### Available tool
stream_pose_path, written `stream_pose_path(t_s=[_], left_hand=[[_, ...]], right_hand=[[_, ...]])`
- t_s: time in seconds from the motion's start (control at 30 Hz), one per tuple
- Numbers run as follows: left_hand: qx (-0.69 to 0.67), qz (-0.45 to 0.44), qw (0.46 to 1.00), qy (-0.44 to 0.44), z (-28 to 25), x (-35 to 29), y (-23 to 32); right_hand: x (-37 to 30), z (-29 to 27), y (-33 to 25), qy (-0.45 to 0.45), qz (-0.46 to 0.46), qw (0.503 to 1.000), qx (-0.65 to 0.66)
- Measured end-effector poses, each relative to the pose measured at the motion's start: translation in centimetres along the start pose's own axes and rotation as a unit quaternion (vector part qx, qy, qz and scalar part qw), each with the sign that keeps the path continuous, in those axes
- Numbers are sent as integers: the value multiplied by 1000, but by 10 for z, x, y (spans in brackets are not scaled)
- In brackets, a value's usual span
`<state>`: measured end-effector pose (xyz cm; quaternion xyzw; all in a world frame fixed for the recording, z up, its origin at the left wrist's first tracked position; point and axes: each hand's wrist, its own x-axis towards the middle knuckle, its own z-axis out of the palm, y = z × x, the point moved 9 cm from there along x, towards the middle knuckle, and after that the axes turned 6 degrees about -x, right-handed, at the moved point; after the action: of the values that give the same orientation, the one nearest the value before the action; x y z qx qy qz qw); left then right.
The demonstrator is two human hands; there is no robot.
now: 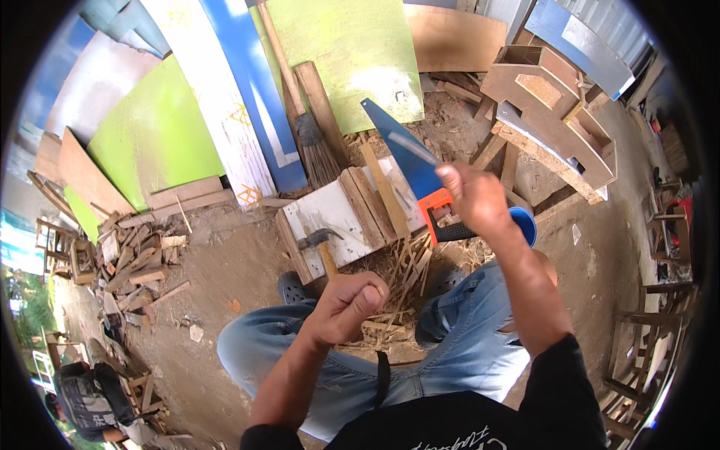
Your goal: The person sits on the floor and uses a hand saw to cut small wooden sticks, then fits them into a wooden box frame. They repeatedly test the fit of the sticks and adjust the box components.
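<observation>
My left hand [346, 306] is closed in a fist above my lap, thumb uppermost, and nothing sticks out of it. Just beyond it, a claw hammer [321, 241] lies on a low bench [313, 208]; the end of its wooden handle is hidden behind the fist. My right hand [481, 199] is also curled closed, thumb toward the left, with no object visible in it. It overlaps in view the handle of a handsaw [411, 159] with a blue blade and an orange and black grip. The hand looks nearer to me than the saw.
Wood blocks [366, 204] and a narrow plank [385, 191] lie on the bench. A blue bucket [523, 225] stands at its right. Scrap wood [139, 262] is heaped at left. A broom [311, 142] leans among green panels [341, 60]. A wooden frame [555, 112] stands far right.
</observation>
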<state>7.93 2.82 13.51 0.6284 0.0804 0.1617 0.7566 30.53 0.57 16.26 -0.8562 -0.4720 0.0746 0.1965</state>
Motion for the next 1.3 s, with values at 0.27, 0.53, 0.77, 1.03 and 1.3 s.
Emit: stream_pose_path(t_s=[0.27,0.53,0.77,1.03,1.3], left_hand=[[-60,-36,988,134,-25,10,-20],[75,-52,990,104,-32,12,-21],[79,-73,990,92,-31,16,-22],[157,-45,982,91,-27,20,-9],[37,16,999,-11,-12,17,4]], right_hand=[[-60,26,-60,0,-252,957,140],[-67,26,-89,-39,-330,938,100],[-67,31,-84,-32,-323,939,116],[-66,34,-83,-57,-330,939,79],[-28,48,-35,-15,-234,972,-10]])
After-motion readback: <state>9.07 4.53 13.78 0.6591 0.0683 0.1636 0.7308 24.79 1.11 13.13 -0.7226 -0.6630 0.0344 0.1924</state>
